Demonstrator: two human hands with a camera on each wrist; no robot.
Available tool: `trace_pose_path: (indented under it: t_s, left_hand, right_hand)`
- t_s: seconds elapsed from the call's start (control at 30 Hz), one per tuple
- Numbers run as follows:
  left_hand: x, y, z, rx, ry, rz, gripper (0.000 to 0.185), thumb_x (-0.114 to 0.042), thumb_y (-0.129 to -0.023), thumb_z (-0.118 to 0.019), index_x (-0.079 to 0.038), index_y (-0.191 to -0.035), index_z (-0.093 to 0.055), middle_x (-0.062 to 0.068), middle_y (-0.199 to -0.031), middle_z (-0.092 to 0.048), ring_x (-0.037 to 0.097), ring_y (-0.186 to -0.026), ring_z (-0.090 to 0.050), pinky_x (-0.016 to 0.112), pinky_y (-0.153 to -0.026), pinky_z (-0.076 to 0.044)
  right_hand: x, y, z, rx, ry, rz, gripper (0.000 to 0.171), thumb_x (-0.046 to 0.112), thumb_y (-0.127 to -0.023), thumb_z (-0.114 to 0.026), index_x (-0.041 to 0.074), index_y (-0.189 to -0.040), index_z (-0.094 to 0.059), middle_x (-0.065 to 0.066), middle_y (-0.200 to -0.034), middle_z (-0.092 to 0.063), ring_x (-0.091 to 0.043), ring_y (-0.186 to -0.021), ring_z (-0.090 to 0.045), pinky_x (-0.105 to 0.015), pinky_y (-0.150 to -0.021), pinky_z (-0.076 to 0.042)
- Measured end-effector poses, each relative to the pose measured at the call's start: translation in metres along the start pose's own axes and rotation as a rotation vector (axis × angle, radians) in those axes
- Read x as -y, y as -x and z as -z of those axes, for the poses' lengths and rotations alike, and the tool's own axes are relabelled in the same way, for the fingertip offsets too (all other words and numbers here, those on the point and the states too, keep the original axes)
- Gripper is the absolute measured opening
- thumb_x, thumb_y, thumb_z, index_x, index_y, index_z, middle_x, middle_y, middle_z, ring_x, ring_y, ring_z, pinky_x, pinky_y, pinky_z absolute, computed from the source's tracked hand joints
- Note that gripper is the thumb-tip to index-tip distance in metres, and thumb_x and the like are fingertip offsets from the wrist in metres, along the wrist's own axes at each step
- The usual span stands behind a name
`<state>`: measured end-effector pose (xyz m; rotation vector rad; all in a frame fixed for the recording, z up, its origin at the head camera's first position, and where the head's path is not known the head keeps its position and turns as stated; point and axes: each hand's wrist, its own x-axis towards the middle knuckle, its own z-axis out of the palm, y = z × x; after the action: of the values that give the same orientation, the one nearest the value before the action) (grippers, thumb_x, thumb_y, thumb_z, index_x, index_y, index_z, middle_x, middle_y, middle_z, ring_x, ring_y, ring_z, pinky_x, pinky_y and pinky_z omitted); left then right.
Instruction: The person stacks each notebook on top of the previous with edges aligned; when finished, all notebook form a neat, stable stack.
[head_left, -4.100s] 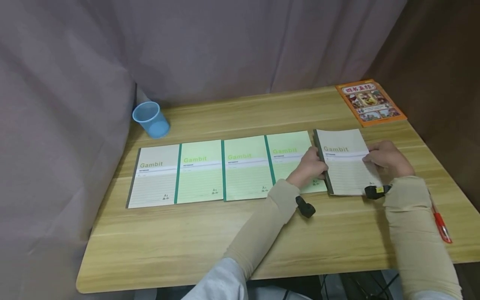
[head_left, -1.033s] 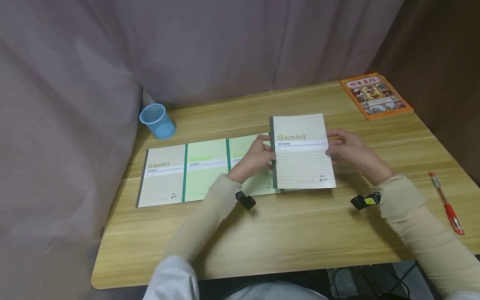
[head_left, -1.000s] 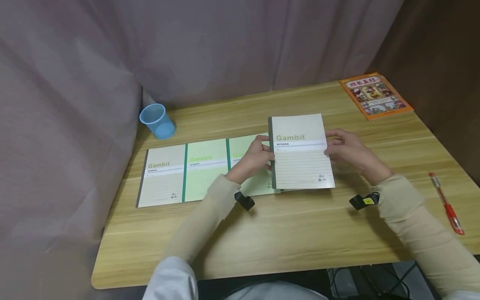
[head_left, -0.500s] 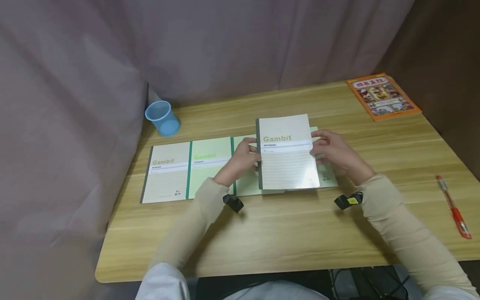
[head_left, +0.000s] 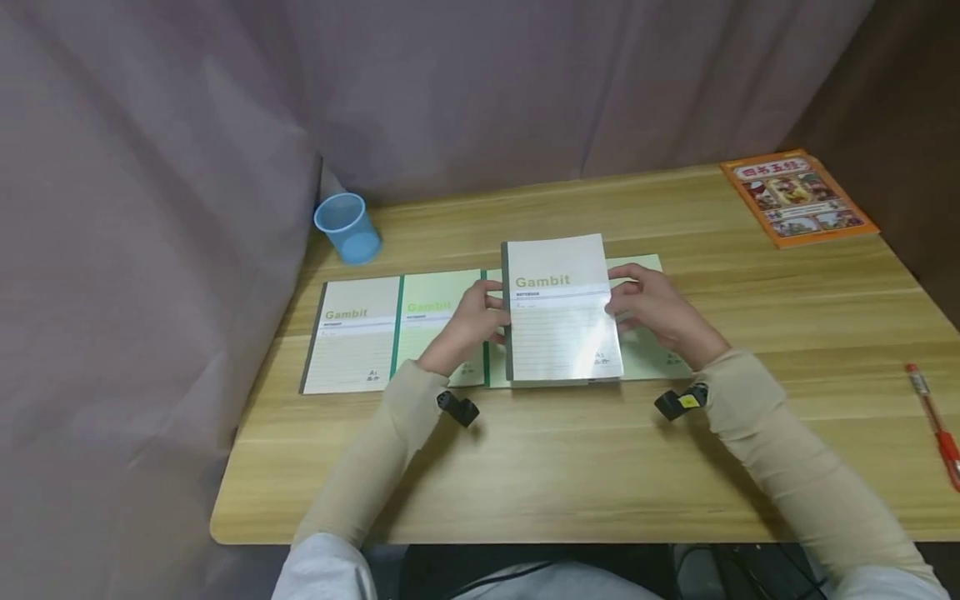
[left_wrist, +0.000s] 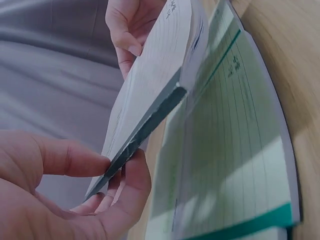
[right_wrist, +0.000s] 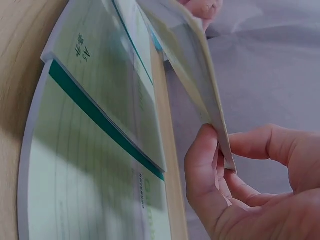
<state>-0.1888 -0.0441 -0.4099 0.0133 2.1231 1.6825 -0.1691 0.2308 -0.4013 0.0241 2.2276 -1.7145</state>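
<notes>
Both hands hold a white-covered "Gambit" notebook (head_left: 558, 333) with a dark grey spine, raised above a row of flat notebooks. My left hand (head_left: 465, 329) pinches the spine between thumb and fingers, as the left wrist view shows on the tilted notebook (left_wrist: 145, 90). At the opposite edge, my right hand (head_left: 667, 317) pinches the pages' side between thumb and fingers. Beneath lie green notebooks with teal spines, one (head_left: 431, 287) left of the held one and another (head_left: 651, 358) emerging at its right. A third is mostly hidden. A white notebook (head_left: 348, 342) ends the row at left.
A blue cup (head_left: 348, 229) leans at the back left by the grey curtain (head_left: 465, 100). An orange picture book (head_left: 798, 196) lies at the back right corner. Near the right edge is a red pen (head_left: 933, 412). The wooden table's (head_left: 570, 475) front edge runs before the body.
Both hands have lifted the white notebook from the row's right end and carried it left over the green ones. The head view has also shifted slightly.
</notes>
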Motion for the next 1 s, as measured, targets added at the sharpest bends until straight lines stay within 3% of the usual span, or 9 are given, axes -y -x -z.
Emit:
trace_pose_path:
  t_s: [0.33, 0.7, 1.0]
  left_hand:
    - [0.015, -0.003, 0.011, -0.007, 0.006, 0.032, 0.061, 0.008, -0.094, -0.056, 0.001, -0.150, -0.036, 0.017, -0.120, -0.055, 0.026, -0.097, -0.060, 0.035, -0.075, -0.059]
    - [0.032, -0.003, 0.017, -0.041, -0.031, 0.055, 0.058, 0.010, -0.091, -0.058, 0.005, -0.147, -0.043, 0.019, -0.120, -0.055, 0.027, -0.097, -0.062, 0.033, -0.074, -0.060]
    - [0.039, -0.008, 0.023, -0.075, -0.196, -0.006, 0.056, 0.012, -0.086, -0.057, 0.009, -0.141, -0.049, 0.014, -0.111, -0.057, 0.022, -0.094, -0.061, 0.027, -0.074, -0.058]
  right_hand:
    - [-0.004, -0.012, -0.012, 0.042, 0.036, -0.026, 0.060, -0.004, -0.093, -0.059, -0.008, -0.147, -0.034, -0.017, -0.109, -0.055, -0.014, -0.082, -0.060, -0.033, -0.072, -0.059]
    - [-0.017, -0.026, -0.025, 0.056, 0.038, -0.059, 0.058, -0.005, -0.093, -0.060, -0.011, -0.145, -0.036, -0.023, -0.113, -0.053, -0.017, -0.084, -0.061, -0.031, -0.070, -0.060]
    - [-0.018, -0.035, -0.036, 0.050, 0.076, -0.071, 0.058, -0.006, -0.092, -0.059, -0.012, -0.145, -0.036, -0.023, -0.110, -0.052, -0.020, -0.085, -0.059, -0.030, -0.071, -0.060]
